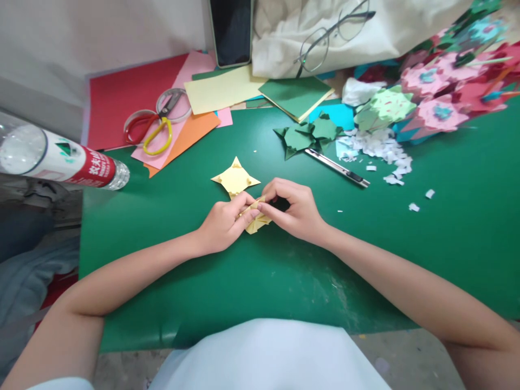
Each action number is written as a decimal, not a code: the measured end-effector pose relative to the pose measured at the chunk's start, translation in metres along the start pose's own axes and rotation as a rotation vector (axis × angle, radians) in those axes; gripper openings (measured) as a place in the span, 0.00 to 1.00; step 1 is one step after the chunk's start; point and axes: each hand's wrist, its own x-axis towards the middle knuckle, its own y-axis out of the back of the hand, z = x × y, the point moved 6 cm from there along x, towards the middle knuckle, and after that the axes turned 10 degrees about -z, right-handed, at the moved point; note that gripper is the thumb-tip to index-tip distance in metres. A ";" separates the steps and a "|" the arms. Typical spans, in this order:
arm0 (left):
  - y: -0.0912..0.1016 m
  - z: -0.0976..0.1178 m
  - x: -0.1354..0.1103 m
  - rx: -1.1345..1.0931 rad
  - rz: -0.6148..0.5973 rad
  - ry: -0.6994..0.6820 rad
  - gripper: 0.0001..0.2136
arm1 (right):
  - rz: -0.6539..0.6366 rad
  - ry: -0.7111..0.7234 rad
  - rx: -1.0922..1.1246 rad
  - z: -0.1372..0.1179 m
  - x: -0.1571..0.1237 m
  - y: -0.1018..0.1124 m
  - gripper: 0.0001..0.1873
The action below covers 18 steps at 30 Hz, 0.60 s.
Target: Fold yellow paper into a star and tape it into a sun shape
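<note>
My left hand and my right hand meet over the green mat, both pinching a small folded yellow paper piece. Fingertips of both hands press its upper folds, and much of the piece is hidden under them. Just beyond my hands lies a finished yellow folded star shape, flat on the mat and untouched.
Scissors rest on coloured paper sheets at the back left. A water bottle lies at the left edge. Green folded pieces, a utility knife, white scraps, paper flowers, glasses and a phone sit behind.
</note>
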 end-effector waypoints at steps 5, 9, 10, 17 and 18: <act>0.002 0.000 -0.001 0.005 0.050 -0.021 0.11 | -0.016 -0.011 0.030 0.001 0.000 0.000 0.14; 0.004 -0.001 -0.002 -0.004 0.089 -0.024 0.14 | -0.040 0.012 0.043 0.000 0.000 0.000 0.13; 0.004 -0.001 -0.002 -0.012 0.092 -0.026 0.14 | -0.043 0.022 0.038 0.000 0.000 0.001 0.12; 0.005 0.003 -0.001 -0.010 0.089 -0.070 0.16 | -0.077 0.087 -0.011 -0.005 -0.001 -0.001 0.10; 0.005 0.004 -0.002 -0.008 0.089 -0.079 0.17 | -0.083 0.094 -0.012 -0.005 -0.001 -0.002 0.10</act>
